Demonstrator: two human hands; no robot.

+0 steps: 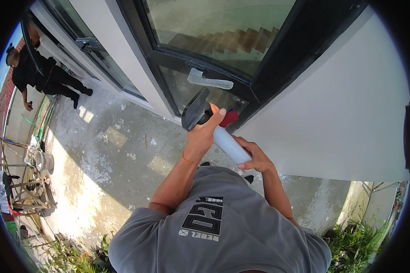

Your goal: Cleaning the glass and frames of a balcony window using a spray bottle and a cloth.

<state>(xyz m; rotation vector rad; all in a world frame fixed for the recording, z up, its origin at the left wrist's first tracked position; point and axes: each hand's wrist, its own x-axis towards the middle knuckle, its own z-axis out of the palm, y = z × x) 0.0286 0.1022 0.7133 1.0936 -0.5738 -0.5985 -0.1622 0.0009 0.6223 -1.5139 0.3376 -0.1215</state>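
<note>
In front of my chest I hold a white cylindrical bottle (233, 146), tilted, its upper end towards the window. My left hand (203, 134) is closed around its upper end, next to a wide black head (196, 108). A red part (230, 118) sticks out beside my left fingers; its exact kind is unclear. My right hand (257, 158) is wrapped around the bottle's lower end. Just beyond the black head is a window handle (209, 81) covered in pale film, on a dark-framed glass window (205, 36).
White wall (341, 104) rises to my right. Another window with a dark handle (89, 44) is at the left. A person in dark clothes (45, 77) stands at the far left. A bucket (44, 161) and wooden pieces (32, 195) lie on the stained concrete floor (118, 168). Plants (357, 243) grow behind me.
</note>
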